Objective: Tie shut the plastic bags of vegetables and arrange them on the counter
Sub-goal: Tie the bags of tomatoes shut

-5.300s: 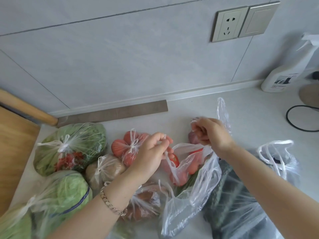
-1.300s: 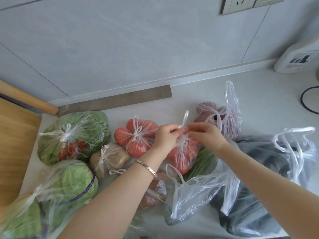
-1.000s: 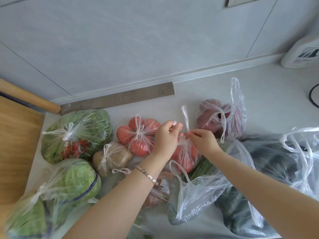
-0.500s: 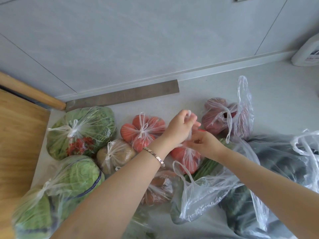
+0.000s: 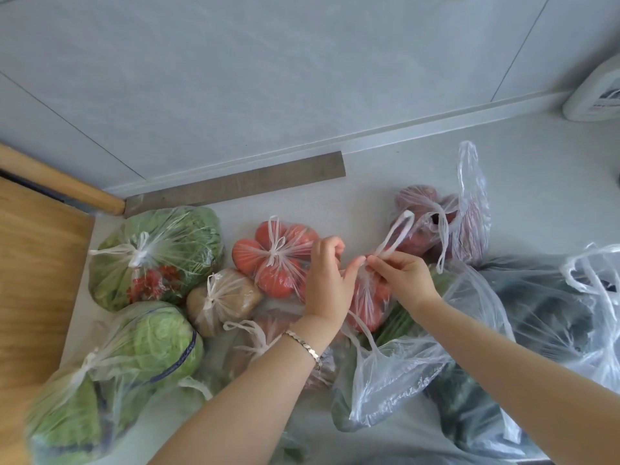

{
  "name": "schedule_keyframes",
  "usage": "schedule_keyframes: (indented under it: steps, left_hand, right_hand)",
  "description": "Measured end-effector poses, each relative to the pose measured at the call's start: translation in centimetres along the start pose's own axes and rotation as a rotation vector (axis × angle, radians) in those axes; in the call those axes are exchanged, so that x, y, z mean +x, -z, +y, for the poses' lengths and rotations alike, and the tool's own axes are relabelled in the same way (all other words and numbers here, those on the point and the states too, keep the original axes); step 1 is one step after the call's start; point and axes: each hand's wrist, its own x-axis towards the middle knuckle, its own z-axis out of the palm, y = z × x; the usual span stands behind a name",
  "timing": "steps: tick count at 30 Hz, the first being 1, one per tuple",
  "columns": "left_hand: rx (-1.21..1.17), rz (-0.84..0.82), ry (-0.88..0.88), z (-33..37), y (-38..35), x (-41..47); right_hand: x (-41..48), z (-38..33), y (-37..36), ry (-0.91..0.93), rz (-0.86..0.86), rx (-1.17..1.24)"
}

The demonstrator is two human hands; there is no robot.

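A clear bag of red tomatoes (image 5: 367, 302) lies at the counter's middle, its neck twisted. My left hand (image 5: 327, 280) and my right hand (image 5: 401, 275) pinch its handles above the neck. One white handle loop (image 5: 396, 234) sticks up from my right fingers. Tied bags lie to the left: tomatoes (image 5: 273, 258), leafy greens with red chillies (image 5: 157, 256), potatoes (image 5: 223, 298), cabbage (image 5: 156, 342).
An untied bag of purple onions (image 5: 443, 226) stands behind my right hand. An open bag of green beans (image 5: 392, 367) and a large bag of dark vegetables (image 5: 536, 317) lie at right. A wooden board (image 5: 37, 273) is at left, a white bottle (image 5: 595, 95) at far right.
The bag's open mouth was gathered into a twisted neck over the last seconds. In the last half second my hands drew apart a little and a handle loop now stands up from my right fingers.
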Motion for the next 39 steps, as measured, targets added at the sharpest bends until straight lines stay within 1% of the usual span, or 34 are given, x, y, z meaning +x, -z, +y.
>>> schedule_keyframes:
  steps: [1,3,5,6,8,11,13,15,16,18,20,22,24,26,27,29,31,33,36,39]
  left_hand:
    - [0.003,-0.022,-0.004,-0.1,-0.1,0.1]
    - [-0.008,-0.135,-0.007,-0.6,-0.3,0.2]
    - [-0.054,-0.262,0.050,-0.8,-0.4,0.3]
    - [-0.082,-0.298,0.076,-1.0,-0.4,0.5]
    - [-0.123,-0.322,0.114,-1.1,-0.3,0.8]
    - [-0.116,-0.335,0.146,-1.4,-0.2,1.1]
    - [-0.088,-0.348,0.130,-1.4,-0.2,1.0]
    - [-0.047,-0.356,0.111,-1.2,-0.3,0.9]
    - [-0.034,-0.357,0.130,-1.1,-0.5,0.9]
    - [-0.056,-0.367,0.214,-0.8,-0.7,0.8]
    - [-0.120,-0.400,0.327,-0.2,-0.9,0.8]
    - [-0.218,-0.443,0.452,0.3,-0.9,1.0]
    - [-0.318,-0.470,0.569,0.7,-0.7,1.4]
    - [-0.354,-0.464,0.656,0.8,-0.3,1.7]
    - [-0.351,-0.464,0.669,0.9,-0.2,1.7]
    - [-0.342,-0.477,0.634,0.8,-0.1,1.7]
    - [-0.329,-0.504,0.588,0.7,0.1,1.6]
    - [-0.316,-0.529,0.568,0.6,0.4,1.5]
    - [-0.298,-0.543,0.554,0.4,0.9,1.4]
    - [-0.281,-0.532,0.514,0.2,1.1,1.0]
  right_hand:
    - [-0.1,0.1,0.0,0.025,0.013,-0.026]
    - [-0.2,0.5,0.0,0.068,0.034,-0.073]
    - [-0.2,0.6,0.1,0.098,0.037,-0.094]
    - [-0.2,0.6,0.0,0.110,0.036,-0.103]
    - [-0.2,0.6,0.0,0.142,0.055,-0.146]
    - [-0.2,0.3,-0.1,0.189,0.073,-0.258]
    - [0.0,-0.1,-0.2,0.147,0.070,-0.262]
    - [0.6,-0.5,-0.1,0.045,0.056,-0.211]
    - [0.8,-0.6,0.0,-0.013,0.046,-0.182]
    - [1.3,-0.8,0.0,-0.098,0.060,-0.143]
    - [1.5,-0.6,0.1,-0.096,0.120,-0.200]
    - [1.3,-0.2,0.3,-0.017,0.126,-0.251]
    - [0.7,0.2,0.4,0.091,0.070,-0.283]
    - [0.1,0.6,0.5,0.228,0.033,-0.410]
    - [-0.1,0.7,0.6,0.309,0.030,-0.486]
    - [0.0,1.0,0.7,0.475,0.029,-0.616]
    - [0.2,1.2,0.7,0.573,-0.016,-0.710]
    - [0.3,1.2,0.6,0.599,-0.090,-0.763]
    - [0.6,1.1,0.5,0.576,-0.181,-0.835]
    - [0.8,1.0,0.6,0.542,-0.220,-0.862]
